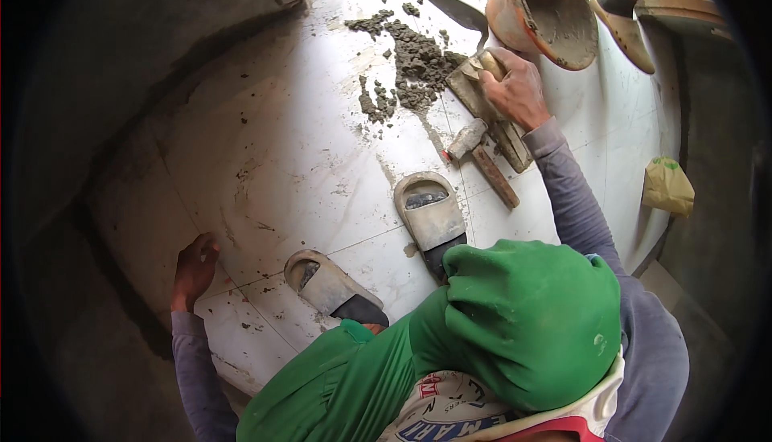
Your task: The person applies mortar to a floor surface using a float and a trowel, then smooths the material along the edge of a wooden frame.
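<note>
My right hand [519, 92] is closed around a pale handle, apparently that of the pointed trowel [454, 9], whose dark blade reaches toward the far left. Below this hand lies a long, flat, mortar-crusted float [511, 146]. A hammer [489, 168] with a wooden handle rests beside the float, nearer to me. Crumbly grey mortar [418, 60] is spread on the white tiles just left of the tools. Over the floor at the left, my left hand [195, 269] holds nothing, its fingers loosely curled and apart; whether it touches the tiles I cannot tell.
An orange mortar-smeared bucket [515, 12] tilts at the far right, beside another person's shod foot [623, 32]. A yellowish paper bag [667, 187] is by the right wall. My feet wear beige slides [434, 213]. A grey block-like wall [201, 16] bounds the far left.
</note>
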{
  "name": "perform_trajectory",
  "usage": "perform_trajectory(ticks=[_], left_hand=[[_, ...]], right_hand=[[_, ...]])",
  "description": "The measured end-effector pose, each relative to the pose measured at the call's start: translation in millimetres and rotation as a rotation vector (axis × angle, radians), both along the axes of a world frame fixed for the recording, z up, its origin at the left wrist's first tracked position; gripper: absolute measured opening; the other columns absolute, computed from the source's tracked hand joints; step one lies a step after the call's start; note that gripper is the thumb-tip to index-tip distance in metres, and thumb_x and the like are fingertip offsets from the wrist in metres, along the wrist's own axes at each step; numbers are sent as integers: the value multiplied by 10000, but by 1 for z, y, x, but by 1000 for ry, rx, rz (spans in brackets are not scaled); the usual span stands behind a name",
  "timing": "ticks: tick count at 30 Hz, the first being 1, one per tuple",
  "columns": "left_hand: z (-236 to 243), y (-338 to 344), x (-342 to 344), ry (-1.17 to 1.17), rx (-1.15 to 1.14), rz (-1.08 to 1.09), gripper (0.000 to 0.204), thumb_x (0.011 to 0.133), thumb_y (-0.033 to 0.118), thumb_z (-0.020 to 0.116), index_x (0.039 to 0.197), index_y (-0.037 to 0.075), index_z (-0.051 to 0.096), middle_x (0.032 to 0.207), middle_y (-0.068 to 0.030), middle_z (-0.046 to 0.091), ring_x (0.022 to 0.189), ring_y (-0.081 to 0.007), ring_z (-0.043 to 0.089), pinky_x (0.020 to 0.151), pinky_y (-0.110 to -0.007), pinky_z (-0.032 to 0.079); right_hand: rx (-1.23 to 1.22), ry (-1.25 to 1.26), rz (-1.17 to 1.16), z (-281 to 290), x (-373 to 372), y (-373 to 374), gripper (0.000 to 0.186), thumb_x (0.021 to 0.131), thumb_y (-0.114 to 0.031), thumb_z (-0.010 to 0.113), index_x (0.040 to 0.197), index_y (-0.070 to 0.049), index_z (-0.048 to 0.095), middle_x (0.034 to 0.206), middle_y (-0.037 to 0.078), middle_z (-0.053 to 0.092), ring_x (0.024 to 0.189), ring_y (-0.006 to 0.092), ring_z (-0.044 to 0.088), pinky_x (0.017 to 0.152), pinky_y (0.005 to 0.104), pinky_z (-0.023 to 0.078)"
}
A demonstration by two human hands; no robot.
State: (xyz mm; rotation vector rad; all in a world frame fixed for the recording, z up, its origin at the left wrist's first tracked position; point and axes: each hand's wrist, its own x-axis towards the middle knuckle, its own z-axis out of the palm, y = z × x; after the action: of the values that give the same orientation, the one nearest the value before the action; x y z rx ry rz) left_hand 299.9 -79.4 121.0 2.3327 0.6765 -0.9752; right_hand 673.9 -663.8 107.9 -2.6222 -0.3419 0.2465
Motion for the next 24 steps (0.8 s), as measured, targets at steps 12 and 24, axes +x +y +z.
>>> perform_trajectory(ticks=[12, 24], left_hand=[[15, -25, 49, -129, -36, 40, 473, 1083, 291, 652, 1460, 5, 639, 1356, -254, 745, 1305, -387, 717, 1076, -449, 553], [12, -35, 62, -146, -70, -25, 443, 1064, 287, 676, 1409, 8, 671, 1315, -231, 764, 1266, -376, 738, 1065, -435, 559]], right_hand=[[-201, 4, 14, 15, -60, -80, 332, 918, -226, 718, 1213, -75, 730, 1053, 177, 775, 1000, 409, 732, 920, 517, 582], [-111, -139, -5, -10, -32, 6, 218, 899, -215, 697, 1037, -51, 738, 933, 240, 750, 884, 442, 745, 830, 555, 585]])
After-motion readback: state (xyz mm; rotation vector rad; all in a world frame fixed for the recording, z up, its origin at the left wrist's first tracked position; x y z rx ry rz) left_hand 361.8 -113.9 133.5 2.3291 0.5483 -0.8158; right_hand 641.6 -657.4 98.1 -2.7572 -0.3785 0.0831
